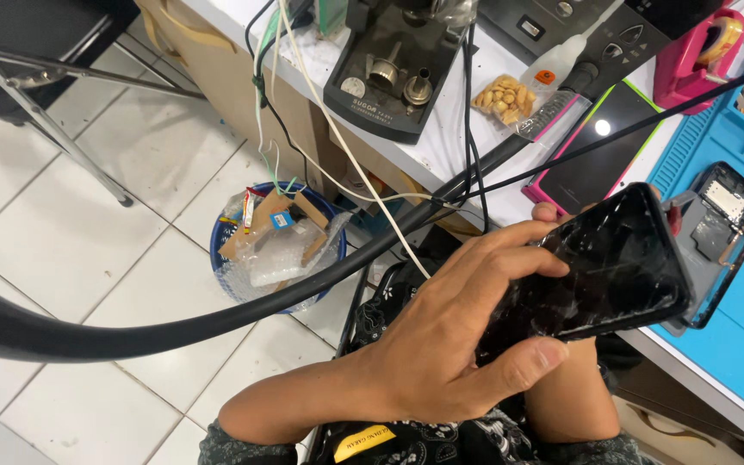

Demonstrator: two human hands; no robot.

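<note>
My left hand (441, 336) grips a black phone with a badly cracked screen (613, 267), fingers over its top edge and thumb along the lower edge. It holds the phone tilted above the bench's edge and my lap. My right hand (546, 212) is mostly hidden under the phone. Only a fingertip shows at the phone's upper left edge, and the forearm rises from below. It seems to hold the phone from beneath.
An opened phone body (721, 232) lies on a blue mat (734, 146). A phone in a pink and green case (596, 146), a bag of nuts (501, 99), a soldering station (398, 69) and a pink tape dispenser (699, 52) are on the white bench. A thick black hose (217, 319) crosses over a blue waste bin (273, 245).
</note>
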